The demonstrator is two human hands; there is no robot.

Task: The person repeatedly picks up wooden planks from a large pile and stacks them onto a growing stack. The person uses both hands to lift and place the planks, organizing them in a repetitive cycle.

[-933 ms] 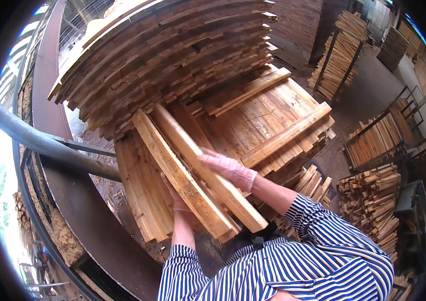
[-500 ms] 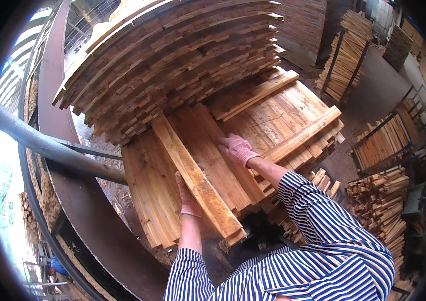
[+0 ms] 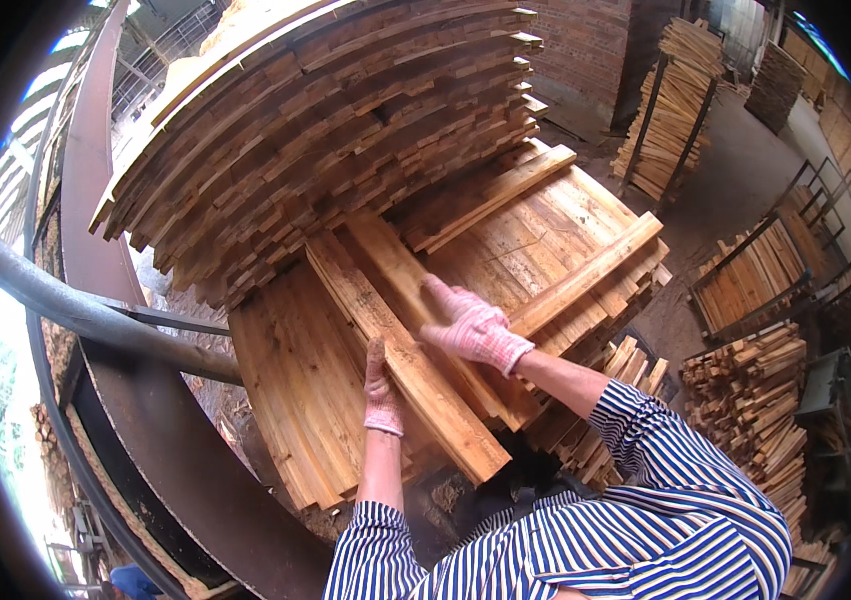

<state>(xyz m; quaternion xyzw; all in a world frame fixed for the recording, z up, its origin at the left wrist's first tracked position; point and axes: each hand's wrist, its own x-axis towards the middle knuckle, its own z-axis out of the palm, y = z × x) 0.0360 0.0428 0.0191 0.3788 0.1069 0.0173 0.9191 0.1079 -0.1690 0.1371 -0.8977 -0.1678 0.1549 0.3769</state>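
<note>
My left hand [image 3: 382, 397], in a pink-and-white knitted glove with brown-stained fingertips, is closed against the left edge of a long pale wooden board [image 3: 445, 412]. Some of its fingers are hidden by the wood. Across from it, my right hand [image 3: 477, 332], gloved alike, has its fingers and thumb apart over another narrow board [image 3: 392, 262]. The two boards lie side by side, with a gap between them, on a layer of flat planks [image 3: 290, 375]. Their far ends reach the tall stack of boards [image 3: 345, 130].
Two crosswise battens [image 3: 590, 275] rest on planks to the right. A metal pipe [image 3: 105, 312] and a curved brown steel beam [image 3: 195, 450] run along the left. Racks of wood strips [image 3: 670, 110] and a loose wood pile [image 3: 745, 400] stand to the right.
My right hand has moved left and nearer, its fingers spreading. The narrow board beneath it now lies closer to the pale board. The pale board's near end has shifted slightly right.
</note>
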